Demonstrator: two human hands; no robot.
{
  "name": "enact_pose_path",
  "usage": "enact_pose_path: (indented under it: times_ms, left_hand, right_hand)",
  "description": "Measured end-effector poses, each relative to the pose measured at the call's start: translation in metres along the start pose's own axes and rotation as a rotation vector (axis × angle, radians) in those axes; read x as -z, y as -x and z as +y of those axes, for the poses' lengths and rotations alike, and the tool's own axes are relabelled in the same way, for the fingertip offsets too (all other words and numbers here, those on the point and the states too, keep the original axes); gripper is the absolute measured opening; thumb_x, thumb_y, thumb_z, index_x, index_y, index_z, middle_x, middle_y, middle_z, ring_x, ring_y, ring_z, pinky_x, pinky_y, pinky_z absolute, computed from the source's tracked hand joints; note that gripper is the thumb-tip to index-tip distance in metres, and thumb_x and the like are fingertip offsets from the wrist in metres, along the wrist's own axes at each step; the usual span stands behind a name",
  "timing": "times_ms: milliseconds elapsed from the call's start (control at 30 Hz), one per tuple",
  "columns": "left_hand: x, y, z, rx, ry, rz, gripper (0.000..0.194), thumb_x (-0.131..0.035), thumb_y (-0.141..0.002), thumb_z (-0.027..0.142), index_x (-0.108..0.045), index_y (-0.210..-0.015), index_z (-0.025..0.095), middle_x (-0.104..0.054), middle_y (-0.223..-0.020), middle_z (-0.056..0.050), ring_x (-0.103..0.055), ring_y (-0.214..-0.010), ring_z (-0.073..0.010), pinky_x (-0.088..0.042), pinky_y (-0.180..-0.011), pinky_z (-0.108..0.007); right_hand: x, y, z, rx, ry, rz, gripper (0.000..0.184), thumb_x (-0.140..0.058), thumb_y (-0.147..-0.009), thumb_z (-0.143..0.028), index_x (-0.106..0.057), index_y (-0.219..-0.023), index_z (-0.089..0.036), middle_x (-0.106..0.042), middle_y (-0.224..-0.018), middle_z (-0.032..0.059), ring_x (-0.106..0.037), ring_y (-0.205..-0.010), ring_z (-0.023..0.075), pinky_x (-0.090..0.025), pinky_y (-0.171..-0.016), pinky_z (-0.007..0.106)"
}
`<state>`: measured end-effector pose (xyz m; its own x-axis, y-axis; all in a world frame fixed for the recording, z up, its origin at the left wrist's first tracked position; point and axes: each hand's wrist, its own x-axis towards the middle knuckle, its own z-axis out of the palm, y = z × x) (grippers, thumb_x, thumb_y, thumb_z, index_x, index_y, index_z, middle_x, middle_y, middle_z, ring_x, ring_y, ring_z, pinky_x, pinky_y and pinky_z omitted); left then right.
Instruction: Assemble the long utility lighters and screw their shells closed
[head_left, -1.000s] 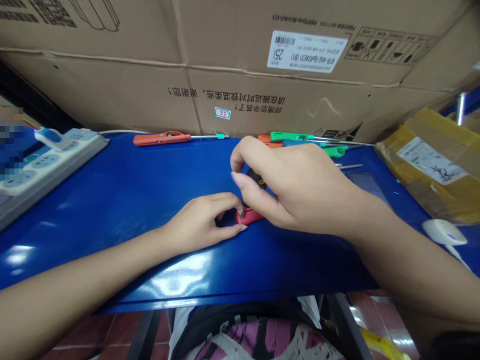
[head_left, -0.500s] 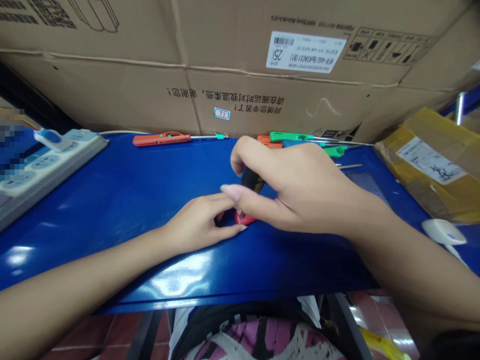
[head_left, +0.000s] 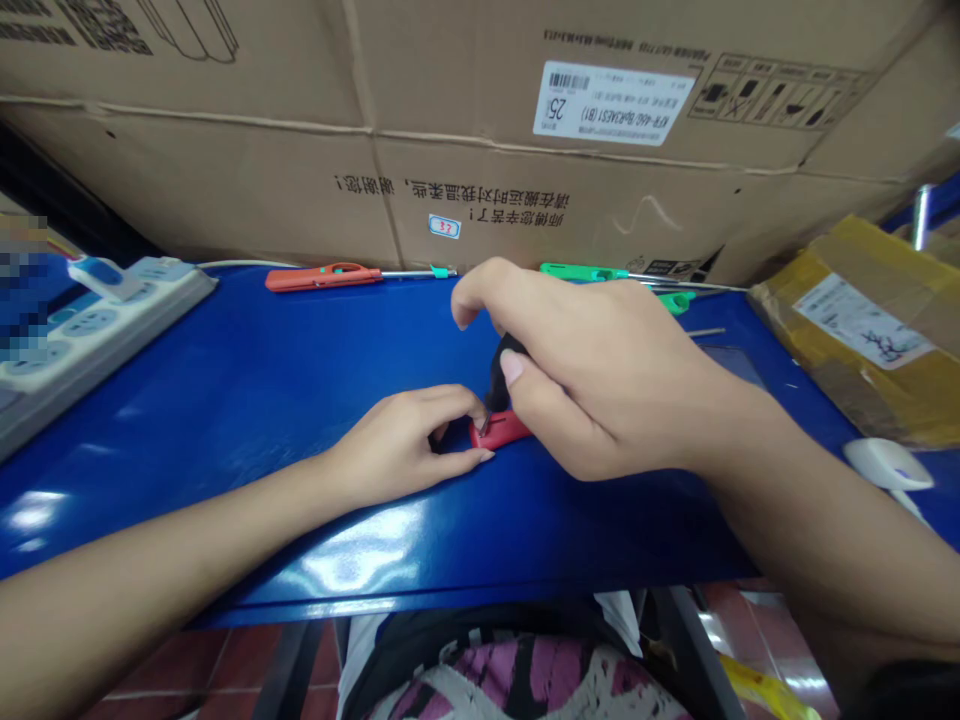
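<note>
My left hand (head_left: pixel 409 443) rests on the blue table (head_left: pixel 262 400), its thumb and forefinger pinched around the end of a small red part (head_left: pixel 501 428) that lies flat. My right hand (head_left: pixel 592 375) is curled above it, gripping a short black-handled tool (head_left: pixel 499 372) that stands nearly upright with its tip down on the red part. Most of the tool is hidden inside my fingers.
A big cardboard box (head_left: pixel 480 130) walls off the back. Along it lie a red screwdriver (head_left: pixel 330 276) and green screwdrivers (head_left: pixel 600 273). A white power strip (head_left: pixel 90 320) sits at the left, a taped yellow parcel (head_left: pixel 862 330) and a white object (head_left: pixel 889 465) at the right.
My right hand's fingers have shifted around the tool handle: the thumb that stretched toward my left hand has pulled back against the handle. My left hand and the red part stay put.
</note>
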<state>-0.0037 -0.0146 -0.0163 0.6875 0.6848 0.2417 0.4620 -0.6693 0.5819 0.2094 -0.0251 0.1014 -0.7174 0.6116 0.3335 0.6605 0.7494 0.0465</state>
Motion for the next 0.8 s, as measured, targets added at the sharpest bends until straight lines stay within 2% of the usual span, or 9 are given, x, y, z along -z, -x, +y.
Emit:
enact_pose_path:
  times_ms: [133,200,300,433,567,633,733,800]
  left_hand:
    - [-0.0015,0.0001,-0.0003,0.003,-0.006,0.020,0.018,-0.069,-0.090,0.037,-0.065,-0.098,0.022,-0.070,-0.088,0.000,-0.061,-0.070,-0.0148,-0.046,-0.066,-0.028]
    - [-0.0017,-0.0001,-0.0003,-0.005,-0.001,0.028,0.016,-0.070,-0.090,0.036,-0.064,-0.095,0.022,-0.069,-0.085,0.002,-0.059,-0.068,-0.0137,-0.045,-0.065,-0.028]
    - [-0.0008,-0.0004,-0.0002,-0.013,0.013,0.006,0.017,-0.068,-0.092,0.037,-0.064,-0.099,0.022,-0.071,-0.091,0.000,-0.063,-0.074,-0.0152,-0.047,-0.067,-0.028]
    - [0.0001,-0.0005,0.0000,-0.003,0.001,0.004,0.019,-0.069,-0.091,0.037,-0.064,-0.100,0.021,-0.071,-0.093,-0.001,-0.064,-0.076,-0.0162,-0.047,-0.069,-0.029]
    - [0.0002,-0.0005,0.0007,-0.002,0.009,0.003,0.018,-0.068,-0.091,0.038,-0.065,-0.099,0.022,-0.071,-0.092,-0.001,-0.063,-0.075,-0.0160,-0.047,-0.068,-0.028]
    - [-0.0001,-0.0003,0.0007,0.004,0.016,0.001,0.019,-0.067,-0.092,0.038,-0.066,-0.102,0.021,-0.072,-0.094,-0.002,-0.065,-0.079,-0.0175,-0.048,-0.068,-0.028]
    - [-0.0010,0.0003,0.0000,0.009,-0.010,0.006,0.019,-0.068,-0.091,0.038,-0.067,-0.099,0.020,-0.070,-0.086,-0.001,-0.064,-0.075,-0.0166,-0.047,-0.066,-0.028]
    - [-0.0013,0.0005,-0.0003,0.008,-0.018,0.005,0.019,-0.069,-0.091,0.039,-0.067,-0.097,0.021,-0.070,-0.084,0.000,-0.061,-0.070,-0.0149,-0.046,-0.065,-0.028]
  right_hand:
    - [0.0003,-0.0001,0.0000,-0.028,0.046,-0.047,0.040,-0.027,-0.102,-0.034,-0.051,-0.128,-0.016,-0.067,-0.080,0.0016,-0.058,-0.066,0.0165,-0.029,-0.059,0.027]
    - [0.0001,-0.0003,0.0000,-0.036,0.042,-0.043,0.040,-0.027,-0.101,-0.030,-0.050,-0.130,-0.016,-0.068,-0.083,0.0021,-0.058,-0.067,0.0164,-0.030,-0.060,0.027]
    - [-0.0006,-0.0005,0.0001,-0.010,0.004,-0.028,0.042,-0.031,-0.097,-0.029,-0.048,-0.133,-0.015,-0.070,-0.093,0.0040,-0.059,-0.070,0.0170,-0.031,-0.060,0.027]
    - [-0.0013,-0.0006,-0.0001,-0.041,0.055,-0.037,0.040,-0.033,-0.100,-0.037,-0.053,-0.127,-0.016,-0.068,-0.080,0.0017,-0.056,-0.062,0.0158,-0.029,-0.058,0.027]
    - [-0.0015,-0.0002,-0.0004,-0.019,0.042,-0.009,0.040,-0.033,-0.098,-0.031,-0.049,-0.131,-0.015,-0.070,-0.085,0.0031,-0.057,-0.065,0.0159,-0.029,-0.059,0.027]
    - [-0.0016,-0.0003,-0.0008,-0.003,0.035,-0.007,0.042,-0.033,-0.099,-0.035,-0.048,-0.131,-0.014,-0.070,-0.083,0.0031,-0.058,-0.065,0.0161,-0.030,-0.058,0.026]
    - [-0.0018,-0.0010,-0.0013,-0.039,0.086,-0.027,0.042,-0.032,-0.102,-0.043,-0.052,-0.127,-0.016,-0.069,-0.075,0.0019,-0.058,-0.063,0.0161,-0.030,-0.058,0.025]
    - [-0.0021,-0.0010,-0.0013,-0.050,0.095,-0.025,0.039,-0.032,-0.102,-0.038,-0.052,-0.127,-0.017,-0.070,-0.078,0.0025,-0.059,-0.063,0.0168,-0.030,-0.058,0.026]
